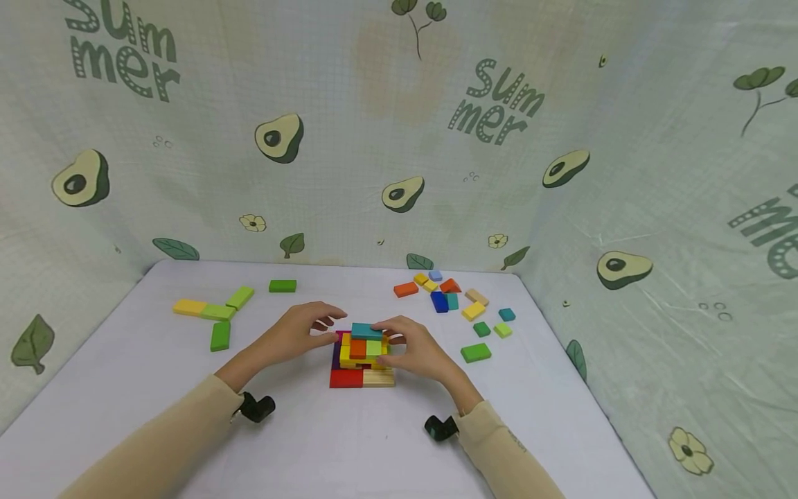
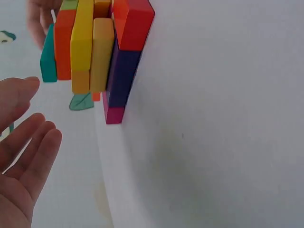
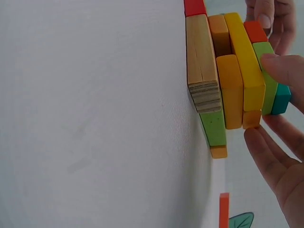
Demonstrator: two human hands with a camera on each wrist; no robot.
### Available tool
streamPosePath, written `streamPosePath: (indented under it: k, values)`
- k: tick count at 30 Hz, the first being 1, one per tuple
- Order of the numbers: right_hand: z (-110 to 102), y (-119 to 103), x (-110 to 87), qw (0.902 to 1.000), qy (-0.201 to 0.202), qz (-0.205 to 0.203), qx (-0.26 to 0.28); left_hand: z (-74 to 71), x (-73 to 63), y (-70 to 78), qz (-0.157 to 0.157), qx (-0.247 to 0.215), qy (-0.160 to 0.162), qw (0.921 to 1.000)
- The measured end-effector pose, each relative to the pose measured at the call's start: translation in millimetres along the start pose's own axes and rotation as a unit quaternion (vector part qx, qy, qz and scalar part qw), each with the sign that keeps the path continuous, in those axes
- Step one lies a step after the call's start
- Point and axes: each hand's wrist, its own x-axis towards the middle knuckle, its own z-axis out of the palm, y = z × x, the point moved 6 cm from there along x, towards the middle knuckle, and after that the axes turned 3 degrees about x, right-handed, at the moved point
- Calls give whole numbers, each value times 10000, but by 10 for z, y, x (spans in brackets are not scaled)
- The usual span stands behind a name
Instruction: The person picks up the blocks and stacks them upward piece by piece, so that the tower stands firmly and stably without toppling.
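A layered stack of coloured wooden blocks (image 1: 345,352) stands on the white table, with a red block (image 1: 346,378) and a natural-wood block (image 1: 378,378) along its front base. On top lie an orange block (image 1: 358,348), a lime-green block (image 1: 373,348) and a teal block (image 1: 366,331). My right hand (image 1: 413,346) is at the stack's right side, its index fingertip on the teal block's right end. In the right wrist view its thumb touches the lime-green block (image 3: 269,90). My left hand (image 1: 301,331) hovers left of the stack, holding nothing, its fingers (image 2: 40,159) apart from the blocks.
Several loose blocks lie at the back right, among them a dark blue block (image 1: 439,302) and a green block (image 1: 476,353). Green blocks (image 1: 220,336) and a yellow block (image 1: 189,307) lie at the left. A printed cloth (image 1: 349,208) hangs behind the table.
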Motion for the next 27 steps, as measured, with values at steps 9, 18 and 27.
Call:
streamPosePath:
  k: [9,18,27]
  values:
    - [8,11,7,10000,-12,-14,-1,-505,-543,-534,-464,501,441,9967]
    - [7,9,5,10000,1,-33,-24,-858,-1059,-1087,-865,932,320,9914]
    - [8,13,5,10000,3,2,-12,-814,-1179,-1288,-733,1110,-117,9910]
